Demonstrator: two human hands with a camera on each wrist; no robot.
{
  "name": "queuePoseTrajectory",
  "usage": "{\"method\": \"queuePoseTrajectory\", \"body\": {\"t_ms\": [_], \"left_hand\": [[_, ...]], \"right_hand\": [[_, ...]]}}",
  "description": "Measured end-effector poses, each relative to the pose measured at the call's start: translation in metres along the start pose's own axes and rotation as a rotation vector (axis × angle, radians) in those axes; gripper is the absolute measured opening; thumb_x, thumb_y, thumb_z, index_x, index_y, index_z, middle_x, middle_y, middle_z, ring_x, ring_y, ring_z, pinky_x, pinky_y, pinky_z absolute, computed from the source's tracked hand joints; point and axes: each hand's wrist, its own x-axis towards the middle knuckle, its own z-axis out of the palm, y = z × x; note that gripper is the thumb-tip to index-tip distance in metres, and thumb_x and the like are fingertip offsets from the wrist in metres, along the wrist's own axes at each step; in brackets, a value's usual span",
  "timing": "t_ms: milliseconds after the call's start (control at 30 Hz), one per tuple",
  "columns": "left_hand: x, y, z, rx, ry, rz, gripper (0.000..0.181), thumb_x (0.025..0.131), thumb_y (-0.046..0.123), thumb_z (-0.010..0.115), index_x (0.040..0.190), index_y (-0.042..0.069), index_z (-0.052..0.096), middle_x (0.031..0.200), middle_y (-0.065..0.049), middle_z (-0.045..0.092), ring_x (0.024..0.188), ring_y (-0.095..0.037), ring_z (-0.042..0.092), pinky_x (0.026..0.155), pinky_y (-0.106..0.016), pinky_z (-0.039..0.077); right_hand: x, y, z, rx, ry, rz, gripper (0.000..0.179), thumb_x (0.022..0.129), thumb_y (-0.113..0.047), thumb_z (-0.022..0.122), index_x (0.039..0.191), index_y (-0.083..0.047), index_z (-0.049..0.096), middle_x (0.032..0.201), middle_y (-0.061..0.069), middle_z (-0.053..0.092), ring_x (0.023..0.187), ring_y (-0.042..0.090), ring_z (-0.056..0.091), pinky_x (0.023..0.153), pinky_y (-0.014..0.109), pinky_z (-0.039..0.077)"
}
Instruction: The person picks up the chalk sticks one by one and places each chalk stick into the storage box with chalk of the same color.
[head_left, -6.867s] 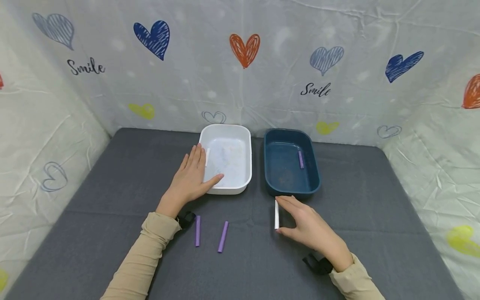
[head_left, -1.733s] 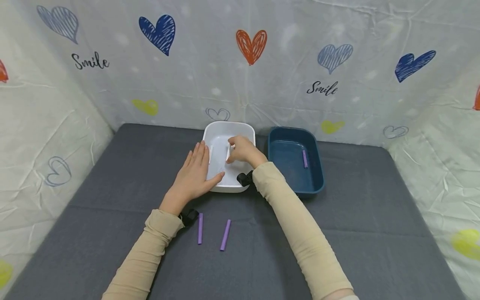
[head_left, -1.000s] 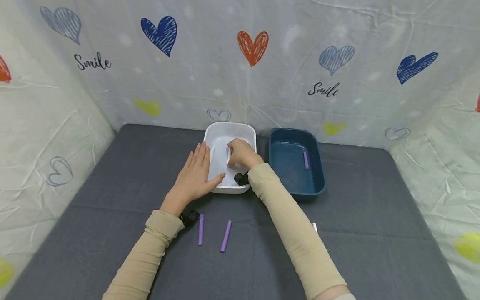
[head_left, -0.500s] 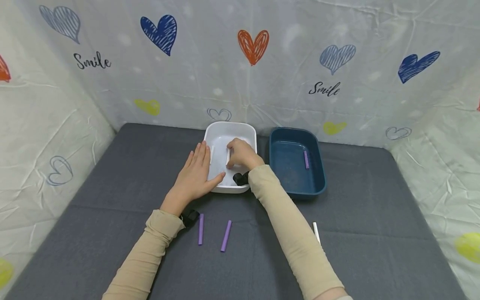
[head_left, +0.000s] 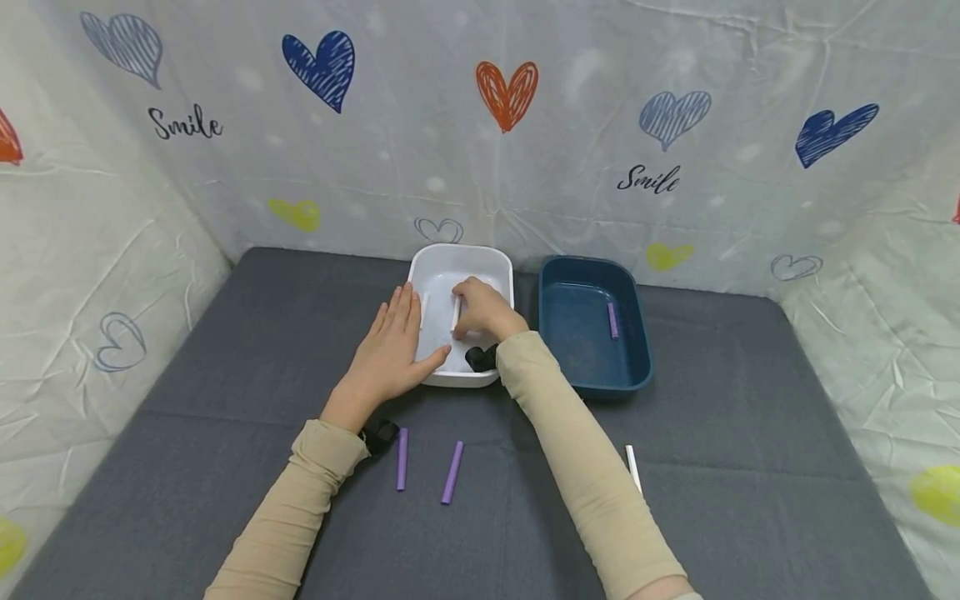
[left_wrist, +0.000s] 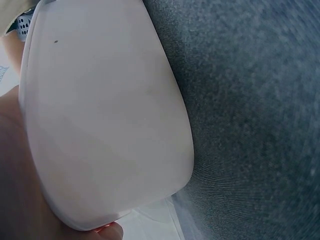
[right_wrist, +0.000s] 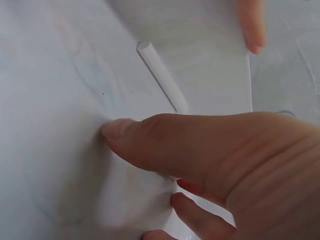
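Note:
My right hand (head_left: 483, 310) is down inside the white tray (head_left: 459, 379). Its thumb and fingers pinch a white chalk stick (head_left: 455, 313) at the ends; in the right wrist view the thumb (right_wrist: 165, 140) hides that stick. Another white chalk stick (right_wrist: 162, 77) lies along the tray's side, nearest the left fingers. With its fingers straight, my left hand (head_left: 386, 346) rests on the tray's left rim. The left wrist view shows mostly the tray's outer wall (left_wrist: 110, 110).
A dark blue tray (head_left: 592, 387) stands to the right, with a purple chalk stick (head_left: 612, 320) in it. Two purple chalk sticks, left (head_left: 402, 459) and right (head_left: 452, 472), lie in front on the grey cloth (head_left: 517, 533). A white chalk stick (head_left: 633, 467) is partly behind the right sleeve.
Since the oldest frame, my right hand has carried a white chalk stick from before the blue tray into the white tray. Lately it has shifted only slightly. The left hand stays on the rim.

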Motion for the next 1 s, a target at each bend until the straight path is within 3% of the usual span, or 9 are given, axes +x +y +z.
{"method": "queuePoseTrajectory", "body": {"t_ms": [333,467,667,1000], "left_hand": [[-0.001,-0.001,0.001,0.005,0.010,0.008,0.098,0.097,0.058,0.047,0.154,-0.011,0.007,0.163,-0.025,-0.004,0.151,-0.036,-0.003,0.121,-0.050,0.003],[-0.001,-0.001,0.002,0.005,0.014,0.012,0.099,0.096,0.058,0.048,0.154,-0.011,0.007,0.163,-0.025,-0.004,0.151,-0.037,-0.002,0.121,-0.050,0.004],[0.000,-0.001,0.001,0.008,0.013,0.009,0.099,0.096,0.058,0.047,0.154,-0.012,0.007,0.163,-0.025,-0.004,0.151,-0.036,-0.003,0.121,-0.049,0.003],[0.000,0.001,-0.001,0.004,0.004,0.008,0.099,0.097,0.058,0.046,0.154,-0.011,0.005,0.163,-0.025,-0.005,0.151,-0.037,-0.003,0.121,-0.049,0.003]], "right_hand": [[-0.001,-0.002,0.003,-0.001,-0.007,-0.001,0.080,0.074,-0.019,0.088,0.144,-0.003,0.051,0.138,0.013,0.052,0.125,0.025,0.052,0.107,0.033,0.041],[0.000,-0.002,0.001,0.059,0.004,0.006,0.079,0.076,-0.022,0.087,0.144,-0.002,0.050,0.138,0.014,0.055,0.124,0.025,0.053,0.106,0.035,0.042],[0.000,-0.003,-0.007,0.163,0.045,0.036,0.077,0.082,-0.029,0.081,0.146,-0.003,0.047,0.147,0.012,0.050,0.136,0.027,0.044,0.112,0.037,0.037],[-0.012,-0.009,-0.025,0.215,0.074,0.025,0.072,0.089,-0.032,0.073,0.148,-0.003,0.044,0.151,0.014,0.044,0.139,0.029,0.040,0.112,0.040,0.037]]}}
